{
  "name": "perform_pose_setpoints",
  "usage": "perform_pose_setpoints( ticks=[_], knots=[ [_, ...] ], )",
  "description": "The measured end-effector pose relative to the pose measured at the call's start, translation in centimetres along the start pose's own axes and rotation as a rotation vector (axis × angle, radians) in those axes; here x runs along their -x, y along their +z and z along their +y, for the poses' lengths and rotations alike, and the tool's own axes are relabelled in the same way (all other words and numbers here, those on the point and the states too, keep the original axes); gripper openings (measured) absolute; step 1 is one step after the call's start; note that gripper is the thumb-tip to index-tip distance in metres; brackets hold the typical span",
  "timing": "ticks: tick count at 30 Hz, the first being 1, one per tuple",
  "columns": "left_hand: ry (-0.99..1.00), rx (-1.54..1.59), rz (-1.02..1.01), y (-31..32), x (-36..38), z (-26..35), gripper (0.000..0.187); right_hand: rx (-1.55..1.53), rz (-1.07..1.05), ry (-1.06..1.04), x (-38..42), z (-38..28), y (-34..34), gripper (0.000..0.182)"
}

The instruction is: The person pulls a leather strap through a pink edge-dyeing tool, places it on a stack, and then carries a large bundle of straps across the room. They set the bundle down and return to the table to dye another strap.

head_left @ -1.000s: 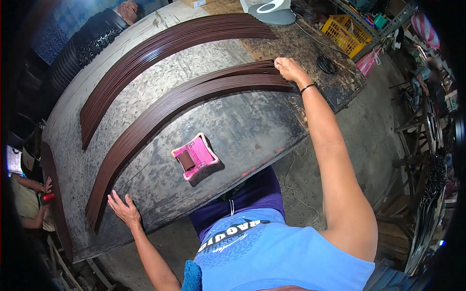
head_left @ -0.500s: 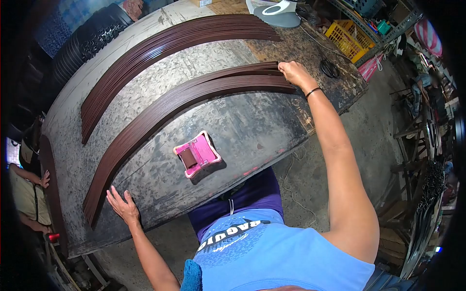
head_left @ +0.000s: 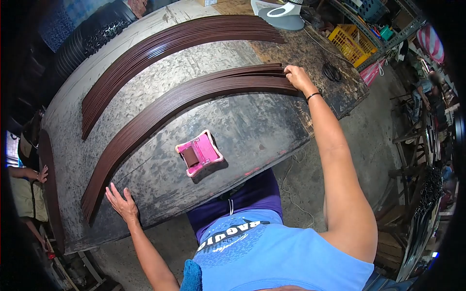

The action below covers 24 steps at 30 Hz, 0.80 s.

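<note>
A long bundle of brown strips (head_left: 160, 114) curves across the dark worktable (head_left: 242, 123). At its right end my right hand (head_left: 297, 77) is closed, thumb and fingers pinched at the strip tips; part of the bundle is split apart there. My left hand (head_left: 124, 204) lies on the table beside the bundle's lower left end, fingers spread and holding nothing. Between my arms sits a pink tray-like holder (head_left: 206, 148) with a small brown piece (head_left: 190, 156) in it. Farther back is a second bundle of brown strips (head_left: 170, 43).
A grey and white device (head_left: 286, 17) stands at the back edge. Near it lie a coiled black cable (head_left: 332, 71) and, off the table, a yellow crate (head_left: 353, 44). Another person's hand (head_left: 42, 174) is at the far left edge beside a brown strip (head_left: 51, 194).
My right hand has shifted slightly right at the strip ends. The split at the bundle's right end looks a little different. My left hand has stayed in place.
</note>
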<state>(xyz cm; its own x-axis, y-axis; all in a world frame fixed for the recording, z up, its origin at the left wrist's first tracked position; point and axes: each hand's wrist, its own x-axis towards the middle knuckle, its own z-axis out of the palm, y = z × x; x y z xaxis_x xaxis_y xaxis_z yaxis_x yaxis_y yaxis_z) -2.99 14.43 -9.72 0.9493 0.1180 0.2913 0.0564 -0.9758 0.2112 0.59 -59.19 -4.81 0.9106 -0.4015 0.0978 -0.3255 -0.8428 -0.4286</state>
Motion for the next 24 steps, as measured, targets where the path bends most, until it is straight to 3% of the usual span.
perform_pose_setpoints(
  ticks=[7, 8, 10, 12, 16, 21, 23, 24],
  knots=[
    [0.083, -0.002, 0.036, 0.6, -0.3, -1.5, 0.062, -0.033, 0.014, -0.192, -1.3, 1.7, 0.5, 0.026],
    [0.065, 0.007, 0.032, 0.4, -0.1, -0.8, 0.062, -0.058, 0.08, -0.117, -1.2, 0.9, 0.3, 0.022],
    [0.008, 0.01, 0.001, -0.3, 0.0, 0.2, 0.064, -0.101, 0.177, -0.226, -0.6, -1.1, -1.2, 0.021],
    [0.004, 0.029, 0.007, -0.2, 0.1, 0.2, 0.064, -0.159, 0.262, -0.194, 0.0, -3.7, -2.5, 0.018],
    [0.003, 0.034, 0.036, -0.2, 0.2, 0.3, 0.063, -0.358, 0.264, -0.207, 3.5, -9.2, -4.9, 0.016],
    [0.216, 0.135, 0.226, -0.8, 0.5, 0.8, 0.05, -0.474, 0.403, -0.334, 8.6, -15.3, -6.2, 0.014],
    [0.281, 0.24, 0.353, -1.1, 0.4, 3.2, 0.041, -0.53, 0.432, -0.351, 10.2, -17.6, -6.3, 0.014],
    [0.275, 0.444, 0.359, -2.2, 0.5, 6.4, 0.038, -0.577, 0.453, -0.367, 11.0, -18.6, -6.3, 0.013]
  ],
)
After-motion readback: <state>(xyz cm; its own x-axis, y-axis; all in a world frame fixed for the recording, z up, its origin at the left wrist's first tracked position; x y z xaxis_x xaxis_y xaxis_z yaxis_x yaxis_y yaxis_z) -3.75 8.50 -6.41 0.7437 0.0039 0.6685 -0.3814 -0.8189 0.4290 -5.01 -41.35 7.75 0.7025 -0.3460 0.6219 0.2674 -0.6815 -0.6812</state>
